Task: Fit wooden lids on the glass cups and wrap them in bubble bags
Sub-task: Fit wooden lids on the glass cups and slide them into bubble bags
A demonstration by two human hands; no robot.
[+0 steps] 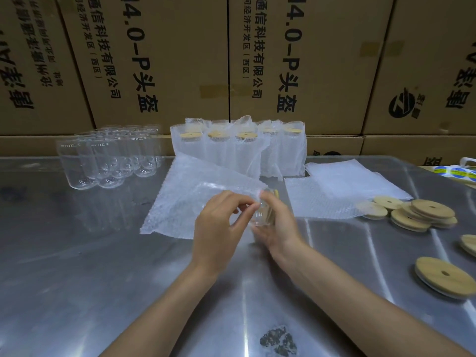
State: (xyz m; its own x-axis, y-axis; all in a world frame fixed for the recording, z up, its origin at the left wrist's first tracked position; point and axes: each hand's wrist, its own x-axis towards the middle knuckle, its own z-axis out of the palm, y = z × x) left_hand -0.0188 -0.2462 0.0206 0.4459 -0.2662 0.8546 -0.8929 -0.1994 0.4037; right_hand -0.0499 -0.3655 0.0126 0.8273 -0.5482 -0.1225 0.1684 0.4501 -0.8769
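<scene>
At the table's centre my left hand (pixel 221 222) pinches the open edge of a bubble bag (pixel 190 199) that lies flat and stretches away to the left. My right hand (pixel 275 222) grips a glass cup (pixel 260 217) lying on its side at the bag's mouth, its wooden lid (pixel 276 193) just showing past my fingers. Several bare glass cups (pixel 108 155) stand at the back left. Several wrapped, lidded cups (pixel 239 148) stand in a row at the back centre. Loose wooden lids (pixel 417 215) are piled on the right.
A stack of flat bubble bags (pixel 342 186) lies right of centre. More lids (pixel 445 276) lie near the right edge, with a roll of stickers (pixel 456 172) at the far right. Cardboard boxes (pixel 159 60) wall off the back of the steel table (pixel 103 279).
</scene>
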